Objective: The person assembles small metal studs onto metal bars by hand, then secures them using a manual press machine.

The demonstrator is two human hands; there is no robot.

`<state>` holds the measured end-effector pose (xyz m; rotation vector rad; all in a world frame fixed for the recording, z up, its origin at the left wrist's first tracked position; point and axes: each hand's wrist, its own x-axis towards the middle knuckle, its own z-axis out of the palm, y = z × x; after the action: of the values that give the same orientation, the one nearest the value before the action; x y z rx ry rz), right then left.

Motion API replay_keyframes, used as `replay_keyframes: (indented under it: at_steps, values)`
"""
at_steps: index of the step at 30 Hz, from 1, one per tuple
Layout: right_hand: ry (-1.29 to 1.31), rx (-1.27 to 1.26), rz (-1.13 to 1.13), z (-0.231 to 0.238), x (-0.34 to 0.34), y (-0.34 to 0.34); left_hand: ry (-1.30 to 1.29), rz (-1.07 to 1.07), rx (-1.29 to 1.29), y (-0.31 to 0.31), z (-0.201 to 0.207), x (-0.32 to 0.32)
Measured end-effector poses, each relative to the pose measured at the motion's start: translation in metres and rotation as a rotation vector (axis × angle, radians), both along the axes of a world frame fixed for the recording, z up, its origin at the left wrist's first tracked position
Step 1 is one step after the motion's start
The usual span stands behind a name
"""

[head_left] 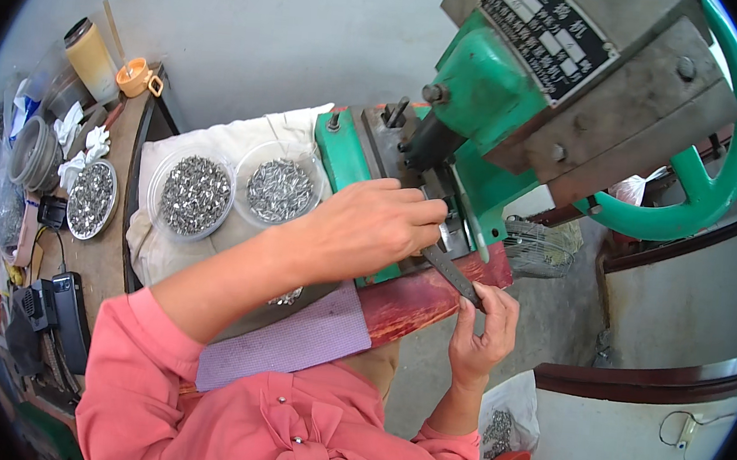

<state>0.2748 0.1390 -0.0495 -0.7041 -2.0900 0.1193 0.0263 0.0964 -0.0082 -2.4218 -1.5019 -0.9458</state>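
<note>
"Take the head view. Where is the dark strip?"

"The strip (452, 275) is just right of the frame's centre, slanting down to the right from beneath the left hand."

"What are the fingers doing?"

"The right hand (484, 332), right of centre and lower, pinches the strip's lower end between thumb and fingers. The left hand (378, 220) is at mid-frame, its fingers bent over the strip's upper end beside the metal bed of the press. Whether they grip it or only rest there, I cannot tell."

"And the press?"

"The green press (486, 87) fills the upper right, its dark ram (433, 145) near the left hand's fingers. A green handwheel (649, 226) curves along its right side."

"What lies below the hands?"

"A worn red board (405, 314), with a purple mat (288, 346) to its left, near the bottom centre."

"Anything else on the left?"

"Two round clear tubs of small metal pieces stand side by side on a pale cloth (210, 142), left of centre. On the brown table (127, 134) at far left are an orange mug (133, 81) and a black phone (71, 318)."
</note>
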Motion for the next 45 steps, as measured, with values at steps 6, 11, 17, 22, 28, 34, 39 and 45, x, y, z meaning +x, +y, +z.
replay_keyframes:
  at_steps: [6, 11, 17, 22, 28, 34, 39, 45]
  values:
    - [0.077, -0.144, -0.012, -0.016, -0.004, 0.010, 0.259, -0.109, -0.023, 0.048, 0.004, 0.002]
    - [0.095, -0.189, -0.011, -0.017, 0.000, 0.007, 0.359, -0.159, -0.037, 0.056, 0.012, 0.005]
    - [0.072, -0.228, -0.006, -0.014, 0.007, -0.004, 0.487, -0.210, -0.149, 0.059, 0.018, 0.018]
    - [0.073, -0.257, 0.006, -0.015, 0.002, -0.002, 0.568, -0.211, -0.159, 0.055, 0.017, 0.022]
    - [0.110, -0.308, 0.027, -0.024, -0.017, 0.004, 0.441, -0.046, -0.014, 0.017, -0.005, 0.028]
    - [0.189, -0.198, 0.109, -0.037, -0.033, 0.024, 0.340, 0.118, 0.057, 0.006, -0.032, 0.023]
    - [0.141, -0.336, 0.068, -0.030, -0.037, 0.057, 0.289, 0.158, 0.033, 0.004, -0.042, 0.027]
    - [0.005, -0.391, 0.186, -0.030, -0.059, 0.089, 0.249, 0.165, 0.047, 0.004, -0.045, 0.028]
